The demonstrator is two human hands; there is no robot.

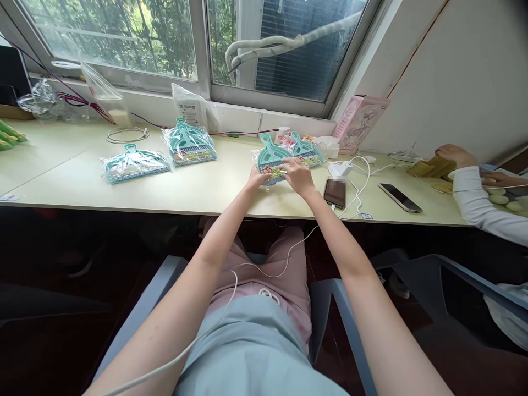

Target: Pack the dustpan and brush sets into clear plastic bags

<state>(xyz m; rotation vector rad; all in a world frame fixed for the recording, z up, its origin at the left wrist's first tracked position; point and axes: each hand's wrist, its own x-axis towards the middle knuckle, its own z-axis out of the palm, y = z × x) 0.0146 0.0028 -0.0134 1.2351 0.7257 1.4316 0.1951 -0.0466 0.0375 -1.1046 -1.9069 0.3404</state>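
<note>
A teal mini dustpan-and-brush set [270,157] in a clear plastic bag lies on the pale table [198,187] in front of me. My left hand [256,178] grips the bag's near left edge with curled fingers. My right hand [297,173] rests on the bag's right side, fingers bent and pinching the plastic. A second teal set [306,149] lies just behind, to the right.
A stack of bagged sets [190,144] and a single bagged set [134,163] lie to the left. A phone [335,192] with white cable, another phone [400,197], a pink box [361,124]. A co-worker's sleeve [478,206] and hands are at right.
</note>
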